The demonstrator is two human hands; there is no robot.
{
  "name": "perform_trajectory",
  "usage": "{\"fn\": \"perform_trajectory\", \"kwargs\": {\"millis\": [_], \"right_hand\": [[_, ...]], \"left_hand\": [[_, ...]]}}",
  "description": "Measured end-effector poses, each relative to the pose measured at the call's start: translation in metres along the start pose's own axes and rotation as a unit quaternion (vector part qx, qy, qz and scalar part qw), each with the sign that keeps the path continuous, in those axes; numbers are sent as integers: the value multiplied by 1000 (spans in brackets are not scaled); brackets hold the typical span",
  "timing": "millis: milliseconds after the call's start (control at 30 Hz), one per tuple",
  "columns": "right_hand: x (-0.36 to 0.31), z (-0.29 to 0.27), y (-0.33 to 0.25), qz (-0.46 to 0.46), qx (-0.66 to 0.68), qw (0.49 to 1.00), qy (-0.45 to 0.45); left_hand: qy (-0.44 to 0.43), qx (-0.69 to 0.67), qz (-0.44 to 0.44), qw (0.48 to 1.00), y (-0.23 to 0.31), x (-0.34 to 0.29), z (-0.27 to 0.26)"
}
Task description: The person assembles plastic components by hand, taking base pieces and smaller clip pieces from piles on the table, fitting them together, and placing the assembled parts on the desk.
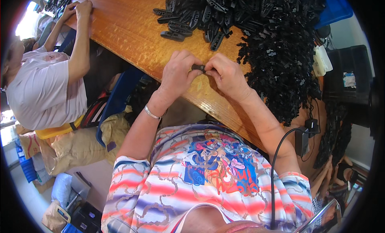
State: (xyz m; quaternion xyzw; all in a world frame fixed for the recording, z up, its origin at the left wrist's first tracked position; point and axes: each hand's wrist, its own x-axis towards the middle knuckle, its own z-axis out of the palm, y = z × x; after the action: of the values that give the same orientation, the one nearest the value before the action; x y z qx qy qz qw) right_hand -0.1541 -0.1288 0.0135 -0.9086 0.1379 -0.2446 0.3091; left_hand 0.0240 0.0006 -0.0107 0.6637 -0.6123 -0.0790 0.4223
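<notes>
Wooden table (132, 28): small black part (198, 67), apparently pinched between left hand (177, 74), right hand (227, 75).

Single head-worn fisheye view, aimed steeply downward.
The surface (132, 36) is seen close from its near edge; straight lines are bent toward the rim.

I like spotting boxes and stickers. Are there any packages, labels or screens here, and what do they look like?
Blue and white label: on the black box at the right, small and rectangular.
Cardboard boxes: on the floor at the left, brown.
Tan sacks: beside the blue chair, bulging.
White bag: on the floor lower left, soft and rounded.
No screens show.
</notes>
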Motion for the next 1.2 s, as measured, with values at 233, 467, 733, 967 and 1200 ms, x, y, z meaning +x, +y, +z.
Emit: {"fn": "perform_trajectory", "kwargs": {"millis": [233, 467, 733, 967, 1200], "right_hand": [[6, -11, 12, 44, 18, 997, -57], [32, -25, 20, 318, -22, 930, -183], [-2, -63, 11, 236, -57, 958, -149], [-55, -65, 3, 108, -197, 965, -134], [-42, -55, -3, 92, -297, 935, -170]], "left_hand": [[-18, -31, -31, 999, -2, 2, -2], [-76, -21, -98, 992, -4, 17, 2], [-152, 42, -174, 972, -9, -11, -63], [38, 74, -62, 995, 7, 12, -48], [40, 97, -77, 991, 25, 64, 54]]}}
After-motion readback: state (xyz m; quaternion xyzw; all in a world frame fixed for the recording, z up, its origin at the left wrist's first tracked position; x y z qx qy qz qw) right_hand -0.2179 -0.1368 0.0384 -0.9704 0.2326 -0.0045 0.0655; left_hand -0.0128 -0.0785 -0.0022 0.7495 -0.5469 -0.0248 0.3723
